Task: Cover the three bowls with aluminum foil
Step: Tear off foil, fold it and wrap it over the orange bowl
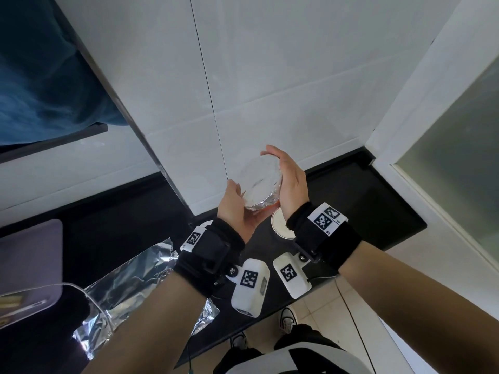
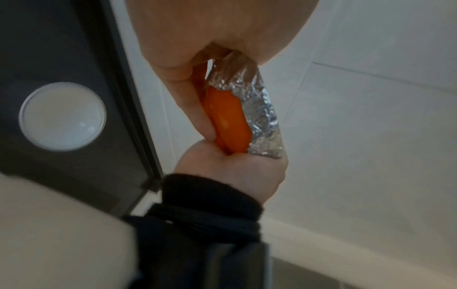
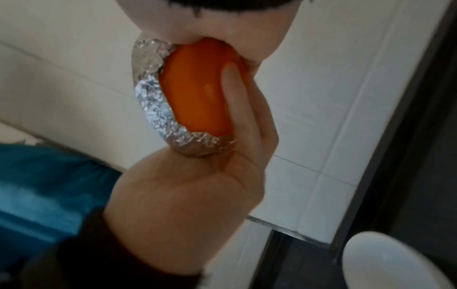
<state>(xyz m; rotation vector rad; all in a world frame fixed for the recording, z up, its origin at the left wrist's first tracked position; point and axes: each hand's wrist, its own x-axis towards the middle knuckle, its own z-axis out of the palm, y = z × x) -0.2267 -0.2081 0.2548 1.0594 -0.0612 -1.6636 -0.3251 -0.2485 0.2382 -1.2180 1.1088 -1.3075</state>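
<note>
One orange bowl [image 3: 197, 88] is foil-capped [image 1: 260, 182], cupped between left hand [image 1: 237, 209] and right hand [image 1: 290, 184]; white bowl [image 2: 63, 116] is left uncovered, third unseen.

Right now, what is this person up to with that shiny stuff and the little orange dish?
A person holds a small orange bowl up in front of a tiled wall, cupped between the left hand and the right hand. Aluminum foil already covers its top and is crimped around the rim. A white bowl sits uncovered on the dark counter below, and a loose foil sheet lies nearby.
</note>
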